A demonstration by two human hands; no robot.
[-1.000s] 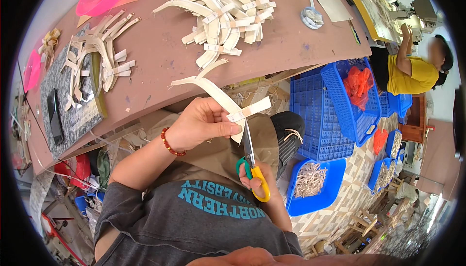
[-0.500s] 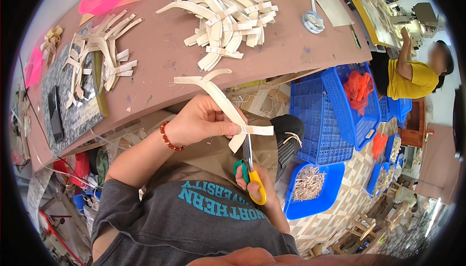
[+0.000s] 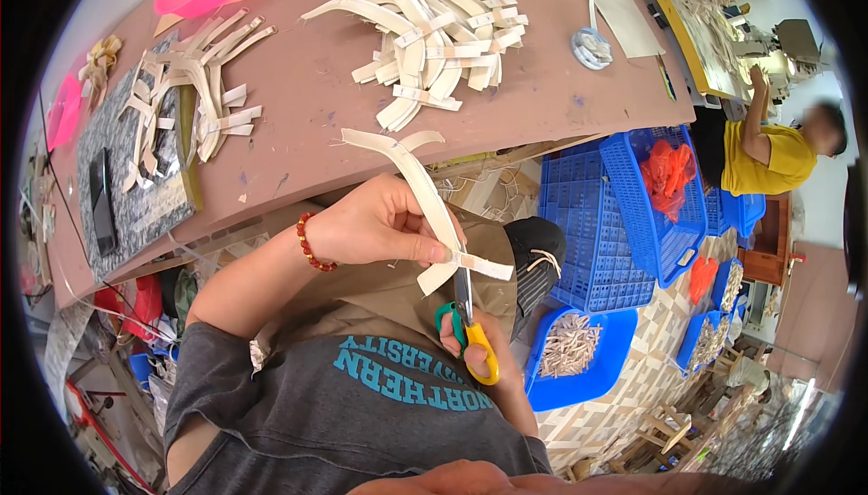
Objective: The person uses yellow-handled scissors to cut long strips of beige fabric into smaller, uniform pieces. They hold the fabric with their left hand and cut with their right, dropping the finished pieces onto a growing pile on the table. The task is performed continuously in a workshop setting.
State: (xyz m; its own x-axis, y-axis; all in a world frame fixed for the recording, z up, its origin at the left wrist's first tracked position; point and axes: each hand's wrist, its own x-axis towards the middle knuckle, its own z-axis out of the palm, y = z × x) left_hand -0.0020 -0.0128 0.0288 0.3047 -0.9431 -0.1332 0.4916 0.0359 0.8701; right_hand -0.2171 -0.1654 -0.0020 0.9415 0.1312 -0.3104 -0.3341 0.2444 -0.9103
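My left hand (image 3: 366,224), with a red bead bracelet at the wrist, pinches a cream fabric strap piece (image 3: 423,186) over my lap. The piece has a curved long part, forked at its far end, and short tabs at the near end. In my right hand (image 3: 502,350) is a pair of scissors (image 3: 480,350) with one yellow and one green handle. Its blades point away from me and meet the strap piece where the tabs cross, just beside my left thumb. Whether the blades have cut into the fabric cannot be made out.
On the brown table (image 3: 316,88) lie a big heap of similar strap pieces (image 3: 434,34) and a smaller bunch (image 3: 208,106). A phone (image 3: 102,201) rests at left. Blue crates (image 3: 592,224) and a blue tub (image 3: 583,386) of scraps stand at right. Beyond, a person in yellow (image 3: 778,156) works.
The strap piece has turned slightly, so its pale right tab now slopes down to the right. My left hand has shifted a little; the scissors stay at the same crossing.
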